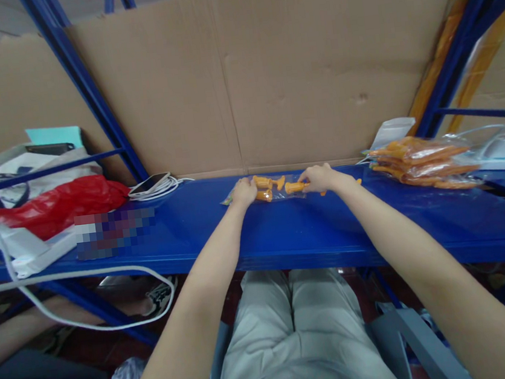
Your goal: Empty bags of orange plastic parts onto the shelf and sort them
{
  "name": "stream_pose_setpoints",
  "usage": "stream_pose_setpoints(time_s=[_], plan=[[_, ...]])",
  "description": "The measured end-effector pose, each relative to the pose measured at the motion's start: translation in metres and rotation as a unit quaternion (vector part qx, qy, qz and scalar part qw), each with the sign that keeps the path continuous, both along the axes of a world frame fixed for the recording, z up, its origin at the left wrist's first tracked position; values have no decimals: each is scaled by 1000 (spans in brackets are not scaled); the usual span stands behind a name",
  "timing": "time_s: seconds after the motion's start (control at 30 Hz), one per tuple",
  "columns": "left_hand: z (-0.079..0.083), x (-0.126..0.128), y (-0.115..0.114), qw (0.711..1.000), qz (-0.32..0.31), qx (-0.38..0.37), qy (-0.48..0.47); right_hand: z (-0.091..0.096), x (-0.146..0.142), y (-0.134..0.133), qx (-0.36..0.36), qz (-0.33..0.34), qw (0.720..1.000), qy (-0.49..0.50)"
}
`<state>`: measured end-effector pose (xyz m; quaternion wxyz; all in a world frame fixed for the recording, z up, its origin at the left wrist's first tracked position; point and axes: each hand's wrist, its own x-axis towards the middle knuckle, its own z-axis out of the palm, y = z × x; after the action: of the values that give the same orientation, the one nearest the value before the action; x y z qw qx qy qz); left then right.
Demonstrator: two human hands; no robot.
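Note:
On the blue shelf top, a clear plastic bag lies flat near the cardboard wall. Several orange plastic pieces with ridged, handle-like ends are in or on it; their exact kind is unclear. My left hand is closed on the bag's left end, beside two of the pieces. My right hand has its fingers bent around the end of another orange piece, toward the right of the bag. More orange shows beneath this hand and wrist, partly hidden.
At right lies a stack of bagged orange pieces. At left are a red plastic bag, a white box-like object, and a phone with a coiled cable. A white cable loops past the shelf's front edge. Blue posts flank the space.

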<state>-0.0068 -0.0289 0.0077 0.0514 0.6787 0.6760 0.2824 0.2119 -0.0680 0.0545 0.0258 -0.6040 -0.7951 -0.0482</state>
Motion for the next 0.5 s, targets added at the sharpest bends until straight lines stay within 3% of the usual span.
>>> stream_pose_setpoints(time_s=[0.5], plan=[[3,2,-3,999,-43,-19,-21,-29,8,24,35,66,974,214]])
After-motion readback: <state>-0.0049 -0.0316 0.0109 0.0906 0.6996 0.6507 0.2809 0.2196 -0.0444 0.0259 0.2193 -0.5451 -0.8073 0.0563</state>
